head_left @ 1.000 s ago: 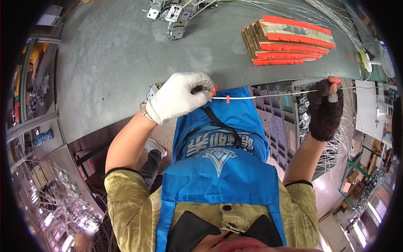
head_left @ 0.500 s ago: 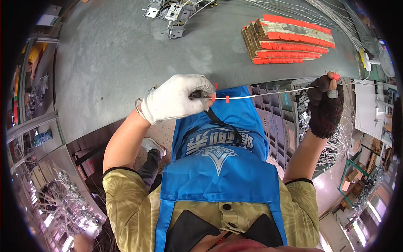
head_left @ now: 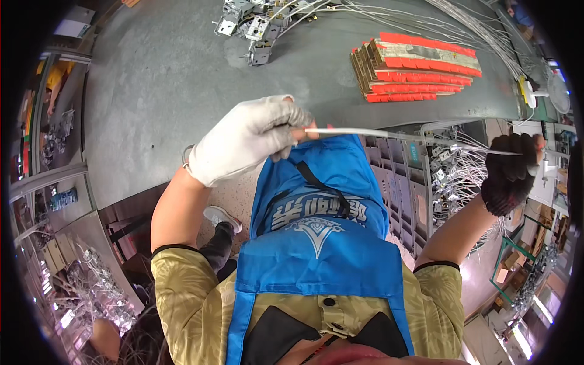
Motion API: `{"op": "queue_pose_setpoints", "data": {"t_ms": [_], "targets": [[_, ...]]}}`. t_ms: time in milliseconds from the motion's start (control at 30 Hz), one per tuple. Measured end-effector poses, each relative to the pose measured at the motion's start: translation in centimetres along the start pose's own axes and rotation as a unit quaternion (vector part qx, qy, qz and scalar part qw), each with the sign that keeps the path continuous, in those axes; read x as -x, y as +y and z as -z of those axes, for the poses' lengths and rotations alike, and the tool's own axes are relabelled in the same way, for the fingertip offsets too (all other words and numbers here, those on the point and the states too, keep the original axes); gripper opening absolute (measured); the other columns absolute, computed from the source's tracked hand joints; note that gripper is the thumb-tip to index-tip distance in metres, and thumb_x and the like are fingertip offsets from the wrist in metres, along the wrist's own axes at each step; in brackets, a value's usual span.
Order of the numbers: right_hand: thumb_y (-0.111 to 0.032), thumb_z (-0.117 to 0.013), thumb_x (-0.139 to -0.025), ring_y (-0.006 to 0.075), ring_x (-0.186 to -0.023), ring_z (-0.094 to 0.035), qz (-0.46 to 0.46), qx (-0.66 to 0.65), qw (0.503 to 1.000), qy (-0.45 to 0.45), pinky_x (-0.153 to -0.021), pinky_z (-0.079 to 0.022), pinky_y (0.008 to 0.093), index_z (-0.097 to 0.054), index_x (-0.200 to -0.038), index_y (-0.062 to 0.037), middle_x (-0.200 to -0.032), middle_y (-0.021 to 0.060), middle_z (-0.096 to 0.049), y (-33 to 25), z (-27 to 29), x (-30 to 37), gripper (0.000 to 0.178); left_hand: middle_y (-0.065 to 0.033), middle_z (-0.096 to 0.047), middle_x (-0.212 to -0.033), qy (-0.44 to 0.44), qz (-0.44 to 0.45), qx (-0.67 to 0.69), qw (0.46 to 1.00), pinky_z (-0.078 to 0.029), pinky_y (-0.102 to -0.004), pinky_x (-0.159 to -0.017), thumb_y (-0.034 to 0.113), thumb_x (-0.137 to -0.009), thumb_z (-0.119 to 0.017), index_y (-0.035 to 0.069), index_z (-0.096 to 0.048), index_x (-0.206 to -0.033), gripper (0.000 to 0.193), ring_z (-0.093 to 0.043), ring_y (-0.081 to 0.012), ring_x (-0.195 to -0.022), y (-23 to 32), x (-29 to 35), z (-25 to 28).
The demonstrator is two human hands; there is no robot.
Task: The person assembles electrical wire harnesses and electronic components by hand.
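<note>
Pinching one end of a thin white cable (head_left: 407, 135), the left hand (head_left: 246, 139) in a white glove has its grip clamped on it, just above the blue apron (head_left: 316, 225). Cable's long axis runs left to right, taut, to the right hand (head_left: 510, 173) in a dark glove, also clamped, beside the grey worktop (head_left: 164, 79) edge.

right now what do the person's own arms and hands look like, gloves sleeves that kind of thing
The left hand wears a white knit work glove with a cuff at the wrist. The right hand wears a black knit glove. Both forearms are bare, and the short sleeves are olive-yellow with a faint leaf pattern and dark edging. A bright blue apron with a black strap covers the chest.
</note>
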State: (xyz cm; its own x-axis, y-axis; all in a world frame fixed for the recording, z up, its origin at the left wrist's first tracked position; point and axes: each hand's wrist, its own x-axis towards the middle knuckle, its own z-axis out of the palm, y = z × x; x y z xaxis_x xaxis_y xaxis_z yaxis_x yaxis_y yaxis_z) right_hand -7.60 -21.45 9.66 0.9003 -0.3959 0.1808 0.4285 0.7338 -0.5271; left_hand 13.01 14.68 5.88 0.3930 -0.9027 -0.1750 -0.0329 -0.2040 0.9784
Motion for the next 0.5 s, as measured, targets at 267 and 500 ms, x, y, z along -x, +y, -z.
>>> {"op": "queue_pose_setpoints", "data": {"t_ms": [267, 500], "targets": [[-0.027, -0.06, -0.099, 0.0118, -0.065, -0.04, 0.184, 0.406, 0.884, 0.142, -0.058, -0.035, 0.0234, -0.054, -0.12, 0.0002, -0.081, 0.0002, -0.046, -2.1, 1.0, 1.2, 0.035, -0.0121, -0.064, -0.091, -0.008, -0.185, -0.336, 0.923, -0.052, -0.0362, -0.074, 0.004, -0.086, -0.061, 0.003, -0.066, -0.1, 0.015, -0.064, -0.0311, -0.082, -2.1, -1.5, -0.9], [-0.022, -0.056, -0.1, 0.0103, -0.059, -0.04, 0.004, 0.133, 0.988, -0.08, -0.057, -0.036, 0.025, -0.059, -0.095, -0.0064, -0.072, -0.0037, -0.046, -3.8, 1.2, 0.9, 0.017, -0.008, -0.067, -0.094, 0.13, -0.242, -0.067, 0.959, -0.054, -0.0282, -0.066, -0.008, -0.085, -0.06, 0.003, -0.066, -0.106, 0.025, -0.066, -0.018, -0.077, -2.7, 0.2, -1.9]]}}
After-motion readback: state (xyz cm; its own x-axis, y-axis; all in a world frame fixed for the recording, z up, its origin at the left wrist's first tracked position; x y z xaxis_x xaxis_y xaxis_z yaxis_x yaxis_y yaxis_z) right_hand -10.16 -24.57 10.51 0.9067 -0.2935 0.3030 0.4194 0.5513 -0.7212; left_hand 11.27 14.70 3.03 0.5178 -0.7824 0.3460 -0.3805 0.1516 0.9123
